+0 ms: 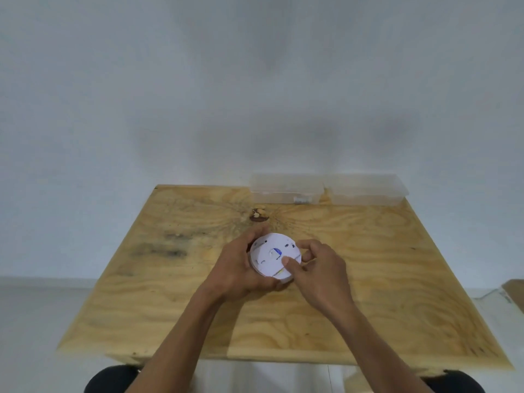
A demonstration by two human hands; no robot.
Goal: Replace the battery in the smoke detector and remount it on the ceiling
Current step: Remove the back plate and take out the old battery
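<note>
I cup the smoke detector (273, 255) firmly in left hand (241, 268), right hand (317, 268) thumb and fingers pinching the rim; best to twist the back plate off evenly, no prying.

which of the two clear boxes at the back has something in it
The left box: a small pale item lies at its front right corner. The right box looks empty.

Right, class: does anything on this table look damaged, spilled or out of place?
Only the plywood table itself: a chipped dark knot near the far edge and sooty smudges on its left. The smoke detector and two clear plastic boxes look intact.
</note>
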